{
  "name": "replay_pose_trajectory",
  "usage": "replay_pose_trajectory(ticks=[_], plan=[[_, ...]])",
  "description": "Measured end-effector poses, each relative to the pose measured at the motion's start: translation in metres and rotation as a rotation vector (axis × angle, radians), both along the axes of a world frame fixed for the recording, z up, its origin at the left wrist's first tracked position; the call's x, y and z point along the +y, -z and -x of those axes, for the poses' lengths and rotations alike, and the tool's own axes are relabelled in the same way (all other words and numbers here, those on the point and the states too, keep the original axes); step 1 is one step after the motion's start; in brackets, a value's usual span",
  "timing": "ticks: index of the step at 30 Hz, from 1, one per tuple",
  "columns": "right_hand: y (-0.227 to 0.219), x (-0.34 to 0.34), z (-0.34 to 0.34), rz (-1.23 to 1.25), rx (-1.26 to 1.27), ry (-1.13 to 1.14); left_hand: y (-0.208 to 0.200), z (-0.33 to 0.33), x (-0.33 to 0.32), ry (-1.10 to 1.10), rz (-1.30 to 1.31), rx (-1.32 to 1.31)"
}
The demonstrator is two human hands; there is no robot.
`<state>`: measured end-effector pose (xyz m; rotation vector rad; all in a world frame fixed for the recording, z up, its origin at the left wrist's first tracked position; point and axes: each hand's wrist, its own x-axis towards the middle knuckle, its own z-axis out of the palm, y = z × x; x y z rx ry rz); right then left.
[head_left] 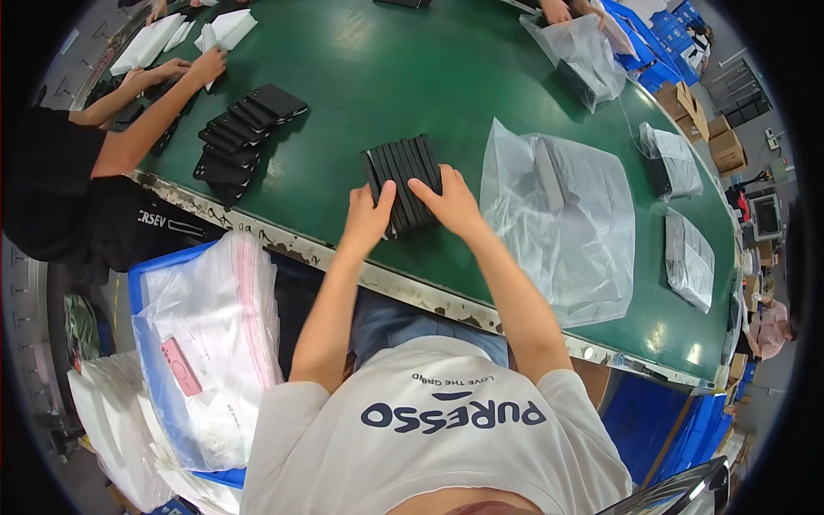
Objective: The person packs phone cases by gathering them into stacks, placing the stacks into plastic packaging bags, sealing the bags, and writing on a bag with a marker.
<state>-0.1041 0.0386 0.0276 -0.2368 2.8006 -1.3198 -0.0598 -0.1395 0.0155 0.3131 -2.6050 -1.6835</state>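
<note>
Table top was green, front edge pale and chipped. Left side carried a fanned pile of black cases, overlapping. White slabs lay past that, far left. Front middle had a row of black cases, side by side; couldn't tell if it touched the top. Just right: large clear bag, lying flat, grey block showing through. Right end: two wrapped bundles, apart from each other. Back right: smaller clear bag, dark block in it.
</note>
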Motion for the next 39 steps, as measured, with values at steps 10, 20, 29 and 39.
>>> replay_pose_trajectory(ticks=[10,20,29,39], plan=[[0.011,-0.004,0.000,0.132,-0.047,0.078,0.040,0.006,0.016,-0.176,-0.530,0.140],[-0.023,0.015,-0.034,0.056,-0.057,-0.208,0.027,-0.015,0.014,0.047,-0.097,0.258],[-0.005,0.025,-0.031,0.382,-0.057,-0.135,-0.010,0.001,0.014,0.227,-0.359,-0.226],[0.004,0.042,-0.026,0.395,-0.112,-0.123,-0.036,0.010,0.014,0.150,-0.324,-0.292]])
